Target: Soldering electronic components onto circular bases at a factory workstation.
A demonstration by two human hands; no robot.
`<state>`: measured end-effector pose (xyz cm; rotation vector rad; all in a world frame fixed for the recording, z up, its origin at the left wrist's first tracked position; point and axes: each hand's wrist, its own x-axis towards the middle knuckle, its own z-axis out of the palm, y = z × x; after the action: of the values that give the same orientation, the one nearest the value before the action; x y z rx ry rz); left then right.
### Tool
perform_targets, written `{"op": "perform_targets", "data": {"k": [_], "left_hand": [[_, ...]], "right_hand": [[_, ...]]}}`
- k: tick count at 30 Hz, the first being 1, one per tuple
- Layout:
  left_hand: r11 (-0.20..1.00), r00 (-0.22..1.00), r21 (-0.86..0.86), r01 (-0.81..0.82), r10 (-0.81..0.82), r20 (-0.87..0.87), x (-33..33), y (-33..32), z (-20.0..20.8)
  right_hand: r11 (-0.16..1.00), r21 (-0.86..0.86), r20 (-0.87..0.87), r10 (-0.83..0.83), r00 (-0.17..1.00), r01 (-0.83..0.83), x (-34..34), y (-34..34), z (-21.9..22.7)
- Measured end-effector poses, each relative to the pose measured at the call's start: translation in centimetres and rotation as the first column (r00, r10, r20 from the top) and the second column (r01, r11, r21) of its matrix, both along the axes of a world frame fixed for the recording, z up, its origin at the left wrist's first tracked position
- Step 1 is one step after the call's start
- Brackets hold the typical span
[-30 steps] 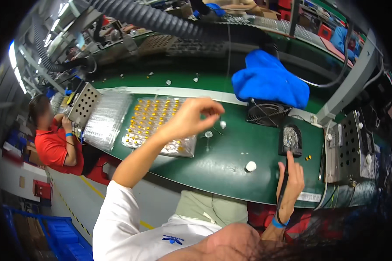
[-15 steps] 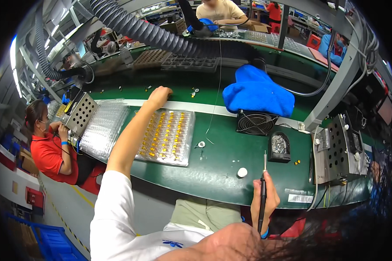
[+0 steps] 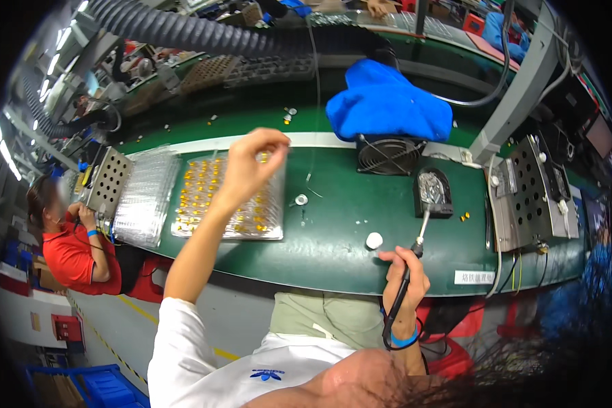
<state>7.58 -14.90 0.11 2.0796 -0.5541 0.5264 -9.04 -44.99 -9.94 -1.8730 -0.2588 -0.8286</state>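
My left hand (image 3: 250,163) is raised above a clear plastic tray (image 3: 183,224) of several small yellow parts, its fingertips pinched together; whatever is between them is too small to make out. My right hand (image 3: 404,272) grips a black soldering iron (image 3: 415,245) near the bench's front edge, its tip pointing up toward the black iron stand (image 3: 434,194). A small white round piece (image 3: 374,240) lies on the green bench (image 3: 333,231) just left of the iron.
A stack of empty clear trays (image 3: 139,197) and a perforated metal plate (image 3: 105,180) lie left of the tray. A black fan (image 3: 386,155), a blue cloth (image 3: 387,105), a grey metal box (image 3: 530,190) and a ribbed hose (image 3: 217,34) stand behind. A person in red (image 3: 71,245) sits left.
My left hand has come back from the far side of the bench and lifted above the tray, fingers pinched. My right hand has shifted slightly with the iron.
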Motion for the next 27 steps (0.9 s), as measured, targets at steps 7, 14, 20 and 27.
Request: {"op": "perform_targets", "data": {"k": [7, 14, 20, 27], "left_hand": [[0.964, 0.959, -0.149, 0.219, -0.241, -0.150, -7.4, -8.9, -2.4], [0.929, 0.921, -0.063, 0.365, -0.370, -0.119, -8.4, -10.7, -5.4], [0.915, 0.908, -0.033, 0.401, -0.402, -0.118, -8.6, -10.8, -6.0], [0.856, 0.868, 0.204, 0.475, -0.494, 0.053, -8.4, -8.2, -6.6]], "right_hand": [[0.998, -0.060, -0.013, -0.004, 1.000, 0.004, 0.1, 0.4, 1.2], [0.985, -0.170, -0.030, -0.007, 1.000, 0.001, 0.2, 0.3, 1.8], [0.968, -0.241, 0.006, 0.076, 0.997, -0.072, 0.8, 0.1, 1.7], [0.932, -0.347, -0.032, 0.105, 0.994, -0.109, 1.2, 1.5, 2.0]]}}
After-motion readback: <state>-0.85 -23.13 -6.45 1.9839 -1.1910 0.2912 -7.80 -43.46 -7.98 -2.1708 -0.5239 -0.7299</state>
